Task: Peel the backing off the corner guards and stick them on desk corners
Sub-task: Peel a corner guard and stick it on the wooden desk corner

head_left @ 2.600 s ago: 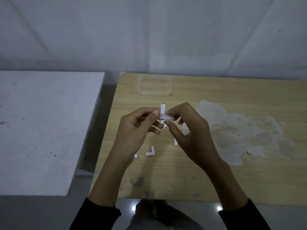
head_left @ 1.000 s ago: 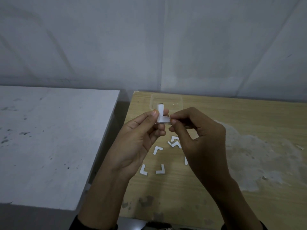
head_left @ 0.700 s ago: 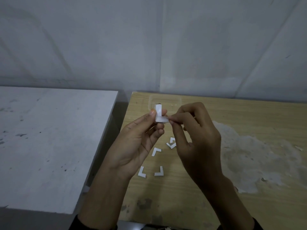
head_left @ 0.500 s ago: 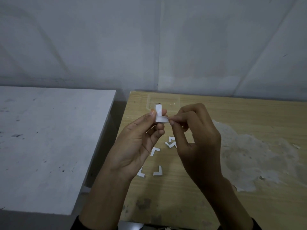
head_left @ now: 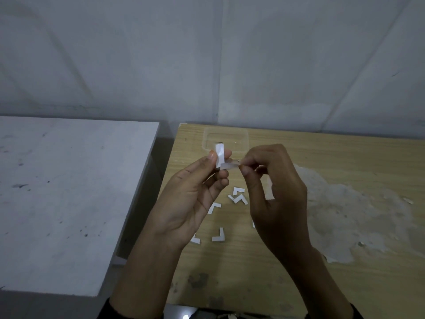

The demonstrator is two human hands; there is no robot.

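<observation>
Above the wooden desk point(head_left: 333, 157), my left hand point(head_left: 195, 192) pinches a small white L-shaped corner guard point(head_left: 220, 155) between thumb and fingers, its long arm upright. My right hand point(head_left: 273, 187) pinches the end of the guard's lower arm, where a thin strip of backing point(head_left: 231, 166) lifts away. Several white L-shaped backing pieces point(head_left: 240, 199) lie on the desk below my hands.
A clear plastic container point(head_left: 239, 138) stands at the desk's far left corner, behind my hands. A white table point(head_left: 69, 192) sits to the left across a narrow gap. A pale rough patch point(head_left: 349, 215) covers the desk surface to the right.
My right fingers have pulled slightly to the right, drawing the backing strip off the guard's lower arm. My left hand holds the guard in the same place.
</observation>
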